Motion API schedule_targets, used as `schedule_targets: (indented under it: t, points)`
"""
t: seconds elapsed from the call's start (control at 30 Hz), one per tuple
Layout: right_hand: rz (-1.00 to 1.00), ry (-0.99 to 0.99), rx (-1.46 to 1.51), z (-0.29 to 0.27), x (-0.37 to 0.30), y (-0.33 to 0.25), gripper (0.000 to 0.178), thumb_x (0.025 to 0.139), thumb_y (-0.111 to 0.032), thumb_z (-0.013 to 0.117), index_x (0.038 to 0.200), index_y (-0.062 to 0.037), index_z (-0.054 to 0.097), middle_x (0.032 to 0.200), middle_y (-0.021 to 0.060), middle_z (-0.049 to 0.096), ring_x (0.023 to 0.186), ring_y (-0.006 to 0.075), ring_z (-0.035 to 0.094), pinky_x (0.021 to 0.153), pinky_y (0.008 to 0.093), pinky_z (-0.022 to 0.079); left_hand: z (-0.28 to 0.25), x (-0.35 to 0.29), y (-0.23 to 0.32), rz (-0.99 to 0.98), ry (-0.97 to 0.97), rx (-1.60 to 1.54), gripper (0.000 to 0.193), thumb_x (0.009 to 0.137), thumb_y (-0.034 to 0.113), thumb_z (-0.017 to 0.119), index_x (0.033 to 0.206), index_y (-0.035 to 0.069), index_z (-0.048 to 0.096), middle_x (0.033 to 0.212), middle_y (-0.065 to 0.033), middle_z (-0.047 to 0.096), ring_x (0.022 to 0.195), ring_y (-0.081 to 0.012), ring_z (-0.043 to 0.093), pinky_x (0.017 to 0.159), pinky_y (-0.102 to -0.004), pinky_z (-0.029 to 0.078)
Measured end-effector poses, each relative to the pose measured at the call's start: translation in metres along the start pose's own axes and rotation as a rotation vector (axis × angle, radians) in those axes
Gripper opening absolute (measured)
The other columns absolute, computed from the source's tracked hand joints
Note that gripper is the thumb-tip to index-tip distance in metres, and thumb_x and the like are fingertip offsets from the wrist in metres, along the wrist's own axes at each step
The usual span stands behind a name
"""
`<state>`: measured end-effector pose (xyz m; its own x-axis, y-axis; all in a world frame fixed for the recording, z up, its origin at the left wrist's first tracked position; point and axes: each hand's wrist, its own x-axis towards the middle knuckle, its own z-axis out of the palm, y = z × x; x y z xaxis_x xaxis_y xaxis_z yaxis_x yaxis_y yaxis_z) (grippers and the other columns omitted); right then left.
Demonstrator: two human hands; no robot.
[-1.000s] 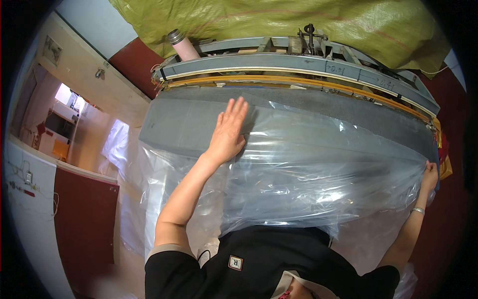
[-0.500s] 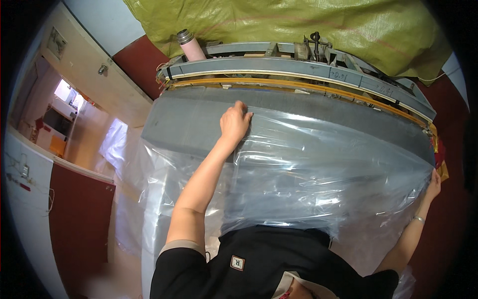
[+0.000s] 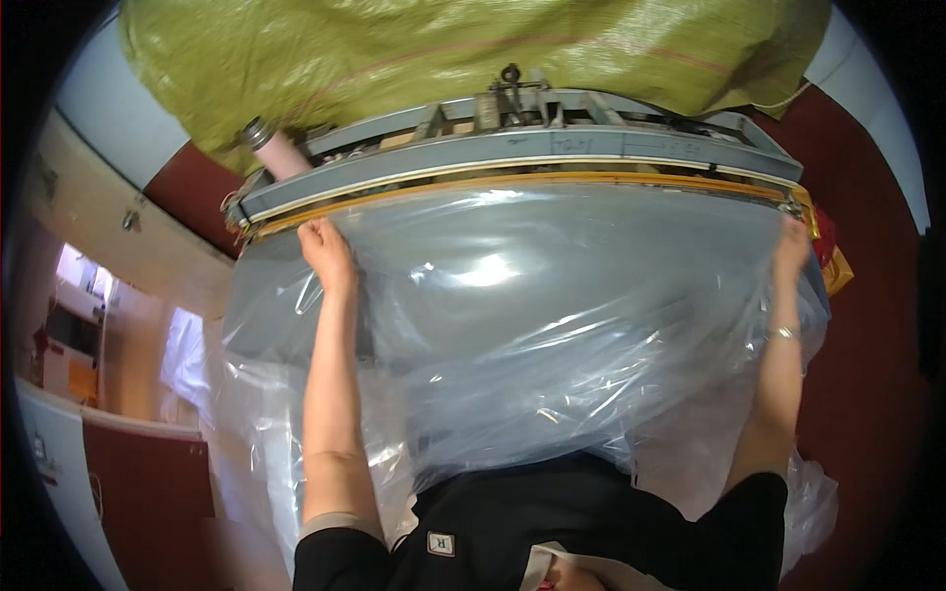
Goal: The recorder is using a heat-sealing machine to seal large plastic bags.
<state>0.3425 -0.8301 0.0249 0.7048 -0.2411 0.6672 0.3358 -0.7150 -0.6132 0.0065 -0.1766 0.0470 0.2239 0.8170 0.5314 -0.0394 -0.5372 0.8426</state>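
A sheet of clear plastic film [image 3: 552,325] lies wrinkled over the grey work surface [image 3: 258,281] and hangs down toward my body. My left hand [image 3: 327,254] is closed on the film's far left corner, close to the orange strip along the machine's front. At the far right corner my right hand [image 3: 790,251] grips the film too, beside the end of the same strip; its fingers are partly blurred. Between the two hands the far edge of the film runs stretched along the long grey metal bar [image 3: 493,153] of the machine.
A pink flask [image 3: 276,150] leans behind the bar at the left. A yellow-green woven sheet [image 3: 473,49] covers what stands behind. Dark metal fittings [image 3: 512,94] rise from the machine frame. More clear film hangs at the left, near an open door [image 3: 148,231].
Both hands have moved forward to the orange strip, drawing the film's far edge with them. My left hand has also gone left. The whole view has turned a little to the right.
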Motion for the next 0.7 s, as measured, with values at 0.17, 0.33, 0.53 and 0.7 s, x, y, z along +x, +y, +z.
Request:
schedule_targets:
  t: [0.17, 0.33, 0.53, 0.7]
  points:
    - [0.056, -0.124, 0.254, 0.073, -0.013, -0.032, 0.026, 0.083, -0.028, 0.056, 0.084, -0.0021, 0.056, 0.074, 0.0061, 0.058, 0.071, 0.0132, 0.052, 0.068, 0.0266, 0.042, 0.008, 0.037, -0.069, -0.052, 0.012, 0.229, 0.016, 0.083, 0.015, 0.049, 0.075, 0.001, 0.047, 0.069, -0.0078, 0.051, 0.064, -0.0158, 0.044, 0.063, -0.0298, 0.04]
    - [0.124, -0.093, 0.286, 0.094, -0.004, -0.049, 0.024, 0.079, -0.023, 0.062, 0.077, -0.0012, 0.054, 0.066, 0.0022, 0.054, 0.061, 0.0085, 0.047, 0.06, 0.0228, 0.04, 0.022, 0.056, -0.09, -0.026, 0.004, 0.198, 0.017, 0.081, 0.016, 0.053, 0.074, 0.002, 0.048, 0.066, -0.0051, 0.05, 0.061, -0.0134, 0.043, 0.061, -0.0279, 0.04]
    - [0.234, -0.081, 0.267, 0.093, 0.0, -0.047, 0.017, 0.079, -0.017, 0.059, 0.079, -0.0027, 0.049, 0.064, 0.0027, 0.053, 0.054, 0.0087, 0.048, 0.049, 0.0223, 0.04, 0.021, 0.059, -0.089, -0.09, 0.018, 0.136, 0.015, 0.08, 0.014, 0.053, 0.077, 0.0, 0.048, 0.07, -0.0059, 0.052, 0.064, -0.0131, 0.046, 0.062, -0.0265, 0.041]
    - [0.431, -0.145, 0.599, 0.083, 0.001, -0.054, 0.014, 0.08, -0.008, 0.051, 0.091, -0.0027, 0.046, 0.067, 0.0065, 0.055, 0.052, 0.0125, 0.052, 0.046, 0.0222, 0.041, 0.022, 0.061, -0.087, -0.01, 0.285, 0.39, 0.014, 0.081, 0.012, 0.046, 0.082, -0.003, 0.047, 0.085, -0.0138, 0.054, 0.071, -0.02, 0.051, 0.069, -0.0308, 0.042]
